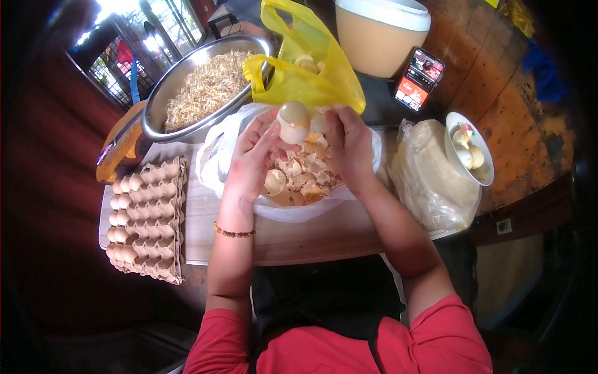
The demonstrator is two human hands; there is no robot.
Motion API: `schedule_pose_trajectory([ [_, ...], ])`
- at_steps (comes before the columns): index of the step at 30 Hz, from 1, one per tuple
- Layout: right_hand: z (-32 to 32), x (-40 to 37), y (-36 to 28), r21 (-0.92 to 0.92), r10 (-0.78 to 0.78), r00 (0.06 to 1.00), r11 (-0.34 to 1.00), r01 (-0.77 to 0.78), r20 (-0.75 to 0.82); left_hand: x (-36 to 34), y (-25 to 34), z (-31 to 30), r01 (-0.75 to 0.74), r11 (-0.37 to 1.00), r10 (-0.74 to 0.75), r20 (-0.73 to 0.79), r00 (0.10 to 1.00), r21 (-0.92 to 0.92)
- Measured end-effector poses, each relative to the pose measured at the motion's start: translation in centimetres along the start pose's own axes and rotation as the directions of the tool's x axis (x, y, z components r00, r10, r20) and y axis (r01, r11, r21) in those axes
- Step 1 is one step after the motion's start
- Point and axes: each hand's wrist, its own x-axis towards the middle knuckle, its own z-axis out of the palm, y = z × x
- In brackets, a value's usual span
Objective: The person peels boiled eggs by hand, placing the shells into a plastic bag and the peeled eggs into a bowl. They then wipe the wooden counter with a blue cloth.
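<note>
My left hand (258, 140) holds up a partly peeled egg (294, 123) in its fingers. The egg's top is bare and greyish, while pale shell still covers the lower part. Just to the right, my right hand (351, 140) has its fingers curled together; whatever is in them I cannot make out. Below both hands, a white plastic bag (212, 156) lies spread with a heap of broken eggshells (305, 177) in it. Behind the hands sits a yellow plastic bag (308, 84) with several pale eggs inside.
An egg tray (156, 218) with several eggs along its left side is at left. Behind it stands a metal basin (187, 68) of bean sprouts. At right are a filled clear bag (430, 177), a bowl (484, 171) with eggs, a phone (418, 81) and a large tub (380, 47).
</note>
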Motion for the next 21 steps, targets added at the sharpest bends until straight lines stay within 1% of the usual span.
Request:
schedule_pose_trajectory([
  [1, 0.0, 0.0, 0.0, 0.01, 0.036, 0.999, 0.999, -0.036, 0.016, 0.0, 0.0, -0.2, 0.013, 0.996, -0.011, 0.026, 1.0, -0.084],
  [2, 0.0, -0.1, 0.1, 0.019, 0.072, 0.997, 0.997, -0.073, 0.032, -0.1, 0.0, -0.3, 0.013, 0.996, -0.01, 0.028, 1.0, -0.083],
  [3, 0.2, -0.2, 0.3, 0.018, 0.072, 0.997, 0.997, -0.073, 0.029, -0.1, -0.1, -0.5, 0.019, 0.989, -0.011, 0.05, 0.999, -0.149],
  [4, 0.4, -0.3, 0.7, -0.011, 0.024, 0.999, 1.0, -0.023, 0.042, -0.1, -0.1, -0.6, 0.027, 0.977, -0.012, 0.072, 0.997, -0.213],
  [5, 0.6, -0.4, 1.1, -0.038, -0.024, 0.998, 0.999, 0.026, 0.055, -0.1, -0.1, -0.6, 0.027, 0.977, -0.012, 0.075, 0.997, -0.212],
  [6, 0.7, -0.5, 1.4, -0.039, -0.024, 0.998, 0.999, 0.026, 0.053, -0.1, -0.1, -0.5, 0.044, 0.956, -0.017, 0.096, 0.995, -0.289],
  [7, 0.9, -0.6, 1.6, -0.073, -0.071, 0.994, 0.994, 0.077, 0.088, -0.1, -0.1, -0.5, 0.062, 0.929, -0.02, 0.118, 0.993, -0.364],
  [8, 0.9, -0.5, 1.5, -0.105, -0.116, 0.985, 0.986, 0.13, 0.124, -0.1, 0.1, -0.4, 0.063, 0.93, -0.02, 0.121, 0.992, -0.363],
  [9, 0.7, -0.5, 1.4, -0.106, -0.116, 0.986, 0.986, 0.129, 0.122, -0.1, 0.3, -0.3, 0.083, 0.925, -0.037, 0.13, 0.991, -0.37],
  [11, 0.2, -0.4, 0.7, -0.004, 0.022, 0.979, 1.0, -0.022, 0.202, -0.1, 0.3, -0.3, 0.102, 0.92, -0.053, 0.138, 0.989, -0.378],
  [12, 0.0, -0.3, 0.1, -0.003, 0.021, 0.979, 1.0, -0.02, 0.204, 0.0, 0.0, -0.4, 0.15, 0.929, -0.102, 0.155, 0.983, -0.339],
  [13, 0.0, -0.3, -0.4, 0.119, 0.032, 0.984, 0.991, -0.054, 0.173, 0.0, -0.2, -0.6, 0.197, 0.934, -0.152, 0.168, 0.974, -0.297],
  [14, 0.0, -0.2, -0.8, 0.24, 0.05, 0.989, 0.967, -0.083, 0.141, -0.1, -0.3, -0.5, 0.197, 0.934, -0.153, 0.165, 0.974, -0.298],
  [15, 0.0, -0.2, -0.9, 0.24, 0.051, 0.989, 0.967, -0.085, 0.142, -0.1, -0.5, -0.2, 0.215, 0.935, -0.171, 0.172, 0.97, -0.283],
  [17, -0.2, -0.2, -0.9, 0.18, 0.087, 0.97, 0.975, -0.13, 0.228, -0.2, -0.7, 0.5, 0.236, 0.934, -0.192, 0.182, 0.964, -0.268],
  [19, -0.3, -0.3, -1.1, 0.184, 0.064, 0.972, 0.977, -0.107, 0.225, -0.5, -0.8, 1.2, 0.113, 0.994, -0.113, 0.132, 0.985, 0.009],
  [21, -0.2, -0.4, -1.2, 0.194, 0.037, 0.973, 0.978, -0.082, 0.226, -0.4, -0.8, 1.3, 0.113, 0.994, -0.114, 0.137, 0.984, 0.015],
])
